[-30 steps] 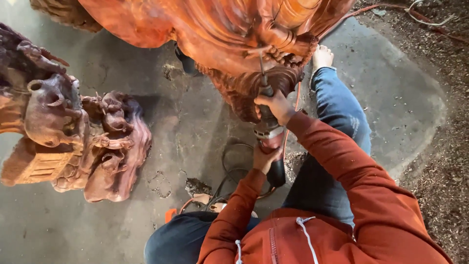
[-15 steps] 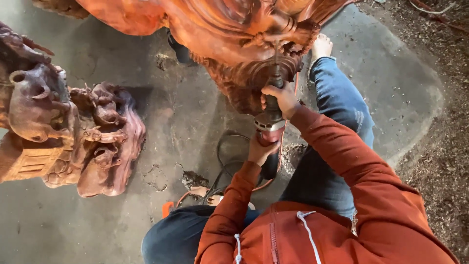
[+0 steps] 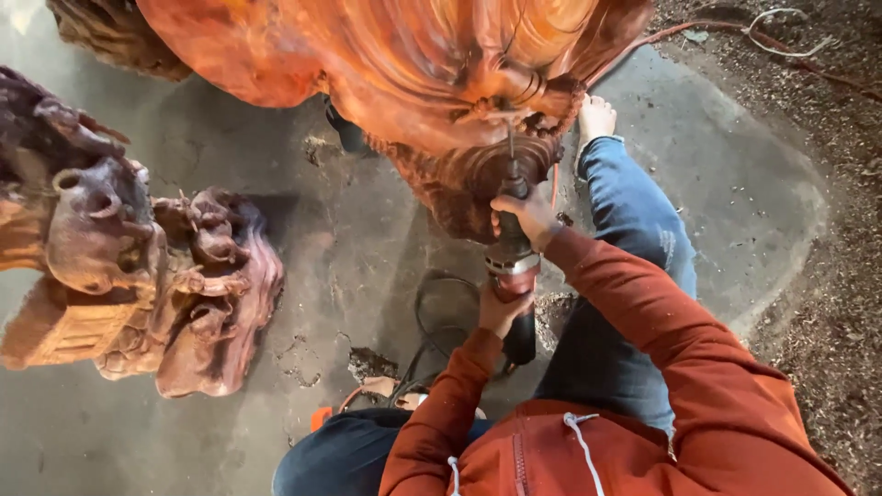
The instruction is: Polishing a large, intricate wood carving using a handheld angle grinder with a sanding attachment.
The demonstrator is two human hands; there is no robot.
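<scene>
Both hands clamp the power carving tool (image 3: 512, 276), right hand (image 3: 524, 213) up front, left hand (image 3: 501, 310) behind, its bit seemingly buried in the reddish wooden sculpture (image 3: 413, 83)—light, steady pressure serves best here.

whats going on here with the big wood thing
A person in an orange-red hoodie and jeans sits on a concrete floor, working a handheld power carving tool into the underside of a large reddish wood carving. The right hand grips the tool's front near the bit; the left hand holds its body. A second carved piece stands to the left.
</scene>
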